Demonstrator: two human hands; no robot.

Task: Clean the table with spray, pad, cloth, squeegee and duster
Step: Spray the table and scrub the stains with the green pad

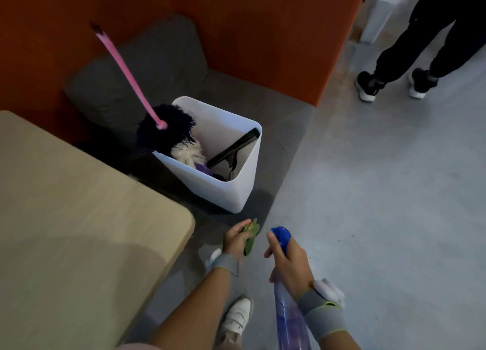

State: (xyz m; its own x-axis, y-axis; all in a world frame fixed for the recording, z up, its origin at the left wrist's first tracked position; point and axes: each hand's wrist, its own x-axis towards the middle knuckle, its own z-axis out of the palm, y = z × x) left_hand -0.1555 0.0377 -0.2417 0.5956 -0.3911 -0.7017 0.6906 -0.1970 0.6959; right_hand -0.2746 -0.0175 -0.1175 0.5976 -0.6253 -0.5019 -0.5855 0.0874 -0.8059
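Honestly, my worry was spraying the grey floor instead of the pale wooden table (79,205) at the frame's left, since the nozzle pointed away from it. My right hand (288,260) was clenched round the translucent purple spray bottle with its blue trigger head (282,238); my left hand (235,238) gripped a crumpled green scouring pad (251,235). The fluffy dark duster on a pink stick (165,131) and black rubber-bladed squeegee (234,148) sat in the smooth white plastic bin (231,194), centre frame.

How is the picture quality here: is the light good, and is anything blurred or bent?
Head view: dim, flat light; a soft shadow lies across the near table; the duster handle tip and both hands look slightly blurred; the wide lens bends the edges.
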